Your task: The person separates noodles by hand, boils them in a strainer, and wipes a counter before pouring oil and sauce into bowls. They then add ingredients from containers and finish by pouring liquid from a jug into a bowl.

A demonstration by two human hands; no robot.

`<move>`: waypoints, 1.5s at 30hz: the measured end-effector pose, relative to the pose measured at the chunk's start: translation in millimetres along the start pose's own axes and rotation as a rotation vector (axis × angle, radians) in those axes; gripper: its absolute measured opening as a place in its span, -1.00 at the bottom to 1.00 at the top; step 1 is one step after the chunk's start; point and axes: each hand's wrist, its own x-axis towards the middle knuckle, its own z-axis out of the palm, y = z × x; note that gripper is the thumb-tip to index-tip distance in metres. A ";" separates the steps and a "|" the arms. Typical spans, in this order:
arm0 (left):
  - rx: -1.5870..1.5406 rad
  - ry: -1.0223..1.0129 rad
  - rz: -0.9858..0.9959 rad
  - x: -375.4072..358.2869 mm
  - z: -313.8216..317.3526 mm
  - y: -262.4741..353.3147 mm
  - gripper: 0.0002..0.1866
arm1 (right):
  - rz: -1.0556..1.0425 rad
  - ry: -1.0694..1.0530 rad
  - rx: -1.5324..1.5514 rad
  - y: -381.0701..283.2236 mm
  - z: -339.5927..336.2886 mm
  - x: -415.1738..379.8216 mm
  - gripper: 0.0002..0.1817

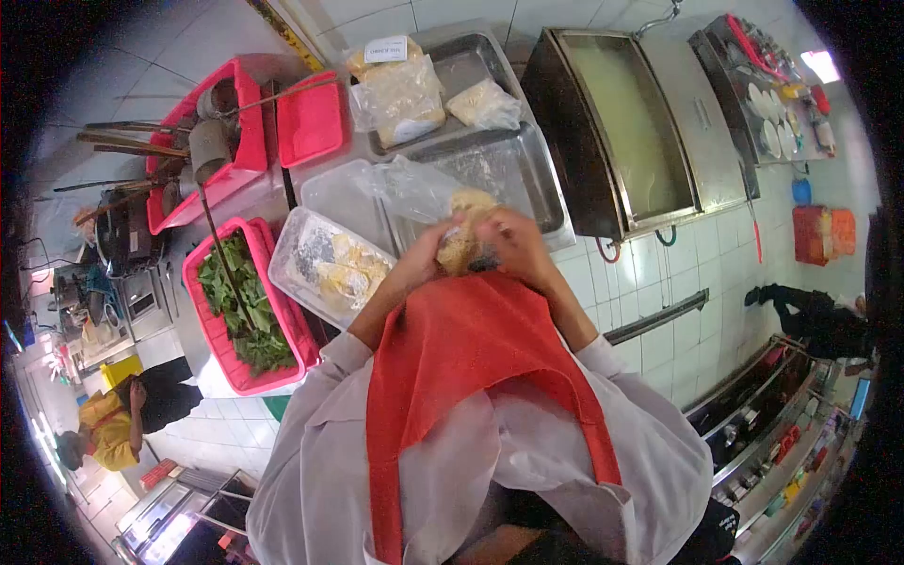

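Both my hands are together at chest height above my red apron, closed around one pale, crumbly lump of food. My left hand grips its left side and my right hand wraps the right side. Just beyond the hands lies a clear plastic bag on a steel tray. To the left, a clear plastic tub holds yellowish pieces.
A pink crate of green leaves stands left. Behind are pink baskets with utensils, a tray with bagged food and a steel vat of pale liquid. A person in yellow stands lower left; another person is at right.
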 end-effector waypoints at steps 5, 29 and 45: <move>0.230 0.059 0.042 1.8 20.2 -9.8 -0.57 | 0.427 0.292 -0.414 -4.4 -7.5 -3.7 -0.68; 0.245 0.052 0.088 9.7 18.7 -3.9 -0.58 | 0.222 -0.348 0.502 -21.7 3.1 -12.9 -0.92; 0.315 0.177 -0.041 28.8 2.1 -4.9 -0.62 | 0.308 0.181 -0.735 55.7 -23.5 24.3 -0.16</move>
